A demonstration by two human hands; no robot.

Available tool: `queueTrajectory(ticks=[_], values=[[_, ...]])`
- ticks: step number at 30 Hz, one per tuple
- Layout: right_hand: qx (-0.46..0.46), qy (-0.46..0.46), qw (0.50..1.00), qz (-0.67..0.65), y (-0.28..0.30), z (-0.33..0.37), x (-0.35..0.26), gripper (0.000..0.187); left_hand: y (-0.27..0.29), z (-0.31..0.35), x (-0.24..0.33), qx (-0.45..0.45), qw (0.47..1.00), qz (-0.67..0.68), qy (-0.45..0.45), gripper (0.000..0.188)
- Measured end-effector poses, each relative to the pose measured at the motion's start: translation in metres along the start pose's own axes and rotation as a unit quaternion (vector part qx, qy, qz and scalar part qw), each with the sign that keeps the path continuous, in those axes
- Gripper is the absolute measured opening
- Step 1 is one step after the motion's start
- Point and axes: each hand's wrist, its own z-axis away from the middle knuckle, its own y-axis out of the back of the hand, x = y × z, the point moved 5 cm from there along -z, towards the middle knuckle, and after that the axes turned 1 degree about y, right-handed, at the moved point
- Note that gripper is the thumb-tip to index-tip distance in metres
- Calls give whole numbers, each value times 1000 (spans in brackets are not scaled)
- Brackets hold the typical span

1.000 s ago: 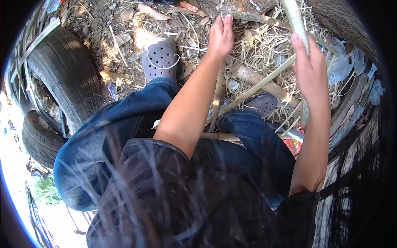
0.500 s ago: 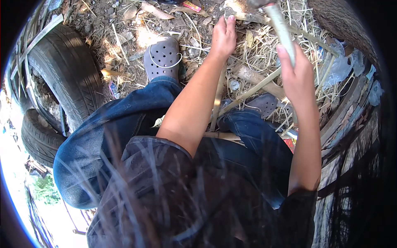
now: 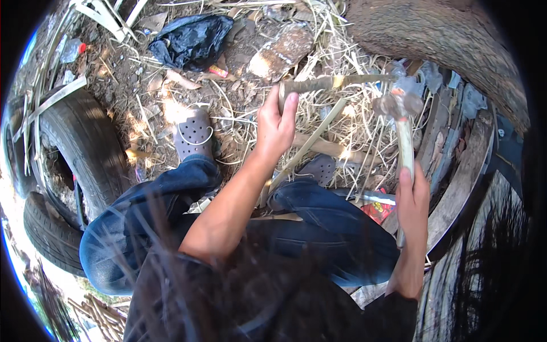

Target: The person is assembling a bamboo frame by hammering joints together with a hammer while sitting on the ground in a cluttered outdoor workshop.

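Note:
My left hand (image 3: 276,125) is closed around an upright piece of bamboo (image 3: 282,97), its thumb and fingers near the upper end. A long narrow brown piece (image 3: 319,84) reaches rightward from that end; whether it is a stick or a blade I cannot make out. My right hand (image 3: 413,196) grips a hammer (image 3: 406,142) by its pale handle. The hammer's dull, blocky head (image 3: 397,106) is raised, right of the narrow piece's tip. A pale bamboo strip (image 3: 310,142) slants up from between my legs.
Worn tyres (image 3: 91,148) lie at my left. A thick tree trunk (image 3: 433,31) crosses the far right, with plastic bags (image 3: 413,82) and weathered boards (image 3: 456,199) below it. Ahead are a black plastic bag (image 3: 191,41), a brick-like slab (image 3: 282,51) and pale shavings (image 3: 342,54).
The view has shifted, showing more ground ahead. My right hand has brought the hammer down and nearer, its head now in full view. My left hand keeps its grip on the bamboo.

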Motion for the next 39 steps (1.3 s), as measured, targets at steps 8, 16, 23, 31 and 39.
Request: queueTrajectory(ticks=[8, 16, 23, 31, 39], values=[[168, -79, 952, -243, 53, 59, 23, 29, -31, 109, 125, -134, 967, -83, -199, 35], [184, -48, 942, -275, 74, 66, 51, 28, -63, 131, 203, -253, 889, -148, -352, 40], [251, -81, 912, -315, 71, 71, 51, 31, -65, 143, 220, -282, 865, -131, -394, 43], [243, -1, 965, -101, 111, 20, 113, 33, -13, 90, 204, -54, 904, -290, -311, 37], [67, -152, 983, 79, 37, -110, 205, 51, 67, 54, 135, 69, 967, -233, -79, 58]])
